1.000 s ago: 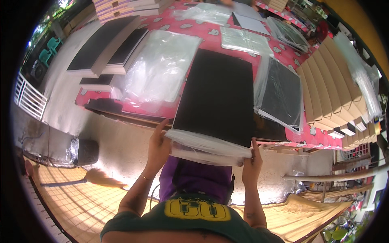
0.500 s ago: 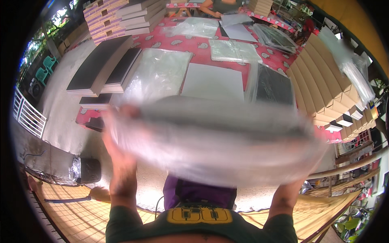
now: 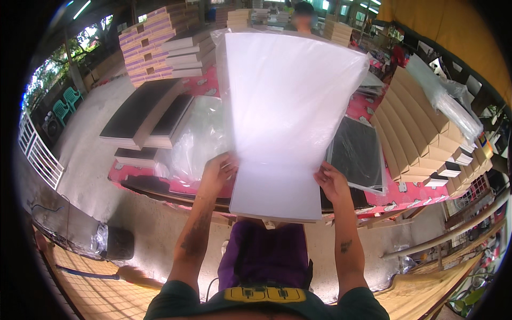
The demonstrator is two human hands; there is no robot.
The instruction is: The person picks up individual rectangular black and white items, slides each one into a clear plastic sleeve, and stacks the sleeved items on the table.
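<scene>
A large clear plastic bag (image 3: 288,101) stands raised in front of me, white showing through its whole face. Below its lower edge, a flat white sheet or board (image 3: 277,192) sticks out toward me, with a thin layered edge at its near end. My left hand (image 3: 220,169) pinches the bag's edge at the left side, fingers curled. At the right side my right hand (image 3: 333,181) grips the opposite edge with bent fingers. How far the white piece reaches inside the bag I cannot tell.
Black-topped stacks (image 3: 141,114) and a loose clear plastic bag (image 3: 197,138) lie to the left. On the right are a black sheet in plastic (image 3: 354,154) and a row of brown cartons (image 3: 421,128). Purple-striped boxes (image 3: 154,45) stand far left; a person (image 3: 303,18) is across the table.
The blurred plastic bag, held low and sideways across my front, is now upright and farther forward over the white piece. Both hands have moved inward and forward, closer together.
</scene>
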